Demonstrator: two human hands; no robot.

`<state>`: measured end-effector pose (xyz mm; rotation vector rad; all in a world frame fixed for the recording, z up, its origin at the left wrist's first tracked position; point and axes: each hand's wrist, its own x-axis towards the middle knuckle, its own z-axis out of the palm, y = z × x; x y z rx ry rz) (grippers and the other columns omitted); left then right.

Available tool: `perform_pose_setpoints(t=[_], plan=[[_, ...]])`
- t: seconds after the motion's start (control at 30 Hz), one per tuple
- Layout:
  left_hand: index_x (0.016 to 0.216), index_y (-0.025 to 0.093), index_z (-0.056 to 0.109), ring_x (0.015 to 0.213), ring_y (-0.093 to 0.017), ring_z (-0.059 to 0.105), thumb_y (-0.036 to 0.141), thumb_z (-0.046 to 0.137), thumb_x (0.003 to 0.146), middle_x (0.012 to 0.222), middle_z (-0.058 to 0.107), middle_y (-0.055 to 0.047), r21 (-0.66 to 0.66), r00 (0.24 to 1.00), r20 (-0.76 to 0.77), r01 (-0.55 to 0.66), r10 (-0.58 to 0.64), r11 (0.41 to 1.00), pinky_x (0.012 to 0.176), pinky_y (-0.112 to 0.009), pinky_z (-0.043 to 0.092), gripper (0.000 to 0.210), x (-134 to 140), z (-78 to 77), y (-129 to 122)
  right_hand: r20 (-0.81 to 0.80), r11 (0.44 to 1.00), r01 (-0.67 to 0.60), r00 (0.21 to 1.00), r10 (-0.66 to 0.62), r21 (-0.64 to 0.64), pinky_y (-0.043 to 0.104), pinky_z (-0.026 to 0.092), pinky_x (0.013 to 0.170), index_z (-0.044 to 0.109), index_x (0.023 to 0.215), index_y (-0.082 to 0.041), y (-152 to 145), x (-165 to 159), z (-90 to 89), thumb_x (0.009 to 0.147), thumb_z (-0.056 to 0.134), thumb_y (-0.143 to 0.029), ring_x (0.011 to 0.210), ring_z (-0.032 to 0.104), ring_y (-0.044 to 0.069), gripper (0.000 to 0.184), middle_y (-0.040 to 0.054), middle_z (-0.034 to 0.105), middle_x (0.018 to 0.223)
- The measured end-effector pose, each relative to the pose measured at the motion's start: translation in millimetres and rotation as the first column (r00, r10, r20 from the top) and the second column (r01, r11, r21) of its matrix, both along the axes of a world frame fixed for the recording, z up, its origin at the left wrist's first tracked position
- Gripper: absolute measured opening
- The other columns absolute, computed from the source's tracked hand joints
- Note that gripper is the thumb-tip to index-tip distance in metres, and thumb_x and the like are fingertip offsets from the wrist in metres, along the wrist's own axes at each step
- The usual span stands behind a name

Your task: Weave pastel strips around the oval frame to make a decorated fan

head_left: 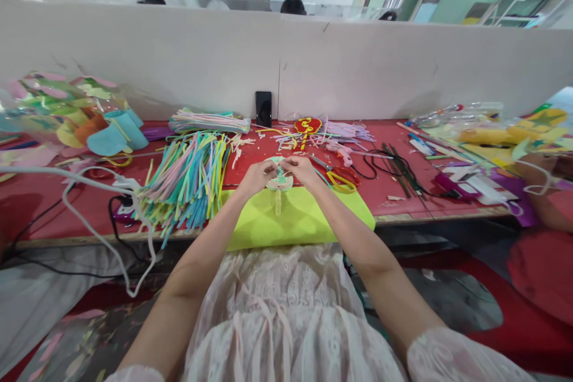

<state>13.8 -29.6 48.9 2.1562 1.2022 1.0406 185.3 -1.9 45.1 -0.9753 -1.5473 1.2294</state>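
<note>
A round, flat craft piece (280, 184) in pale green and white lies over a yellow-green sheet (299, 221) at the table's front edge. A short pale yellow stick (278, 203) extends from it toward me. My left hand (262, 175) is at the left of the piece, thumb and fingers pinched on it. From the right, my right hand (299, 168) meets it, its fingers closed at the same green part in the middle. Whether a small separate bit sits between the fingertips is too small to tell.
Pastel pipe cleaners (192, 173) are heaped on the left. Yellow-handled scissors (341, 180) and a pink glue gun (342, 153) lie to the right. A red-and-yellow heart piece (308, 126) and a phone (264, 108) are behind. White cable (143, 233) loops off the left edge.
</note>
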Motion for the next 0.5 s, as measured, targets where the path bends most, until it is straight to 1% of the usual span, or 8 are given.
perform_pose_setpoints(t=[0.1,0.23,0.33,0.5], plan=[[0.080,0.016,0.059,0.070,-0.012,0.059,0.026,0.051,0.075,0.078,0.066,-0.002,-0.068,0.994,0.112,-0.014,0.021,0.998,0.069,-0.023,0.046,0.014,4,-4.2,-1,-0.066,0.997,0.067,0.995,-0.069,-0.032,0.027,0.049,0.062,0.066,0.074,-0.015,-3,-3,-2.3,0.060,0.070,-0.045,0.063,0.058,0.013,0.034,0.0019,0.065,0.071],[0.082,0.017,0.056,0.062,-0.013,0.062,0.027,0.052,0.074,0.070,0.064,-0.002,-0.204,0.964,0.260,0.004,0.050,0.979,0.061,-0.023,0.049,0.013,6,-11.1,4,-0.126,0.994,0.100,0.987,-0.104,-0.036,0.028,0.051,0.067,0.067,0.077,-0.016,-4,-8,-8.0,0.060,0.070,-0.045,0.066,0.058,0.014,0.034,0.0024,0.066,0.074],[0.081,0.017,0.055,0.060,-0.014,0.064,0.026,0.053,0.073,0.067,0.064,-0.001,-0.250,0.949,0.310,0.019,0.062,0.968,0.060,-0.024,0.051,0.012,3,-14.0,8,-0.138,0.997,0.070,0.988,-0.075,-0.041,0.029,0.051,0.071,0.067,0.081,-0.016,-2,-8,-11.6,0.062,0.068,-0.047,0.070,0.060,0.015,0.036,0.0031,0.067,0.079],[0.080,0.017,0.055,0.061,-0.014,0.064,0.025,0.054,0.073,0.066,0.065,-0.002,-0.284,0.955,0.293,0.043,0.044,0.958,0.063,-0.026,0.052,0.012,-3,-15.6,13,-0.084,0.999,-0.022,0.996,0.017,-0.050,0.026,0.049,0.067,0.066,0.082,-0.015,0,-5,-14.6,0.061,0.069,-0.046,0.068,0.058,0.013,0.038,0.0034,0.066,0.079]])
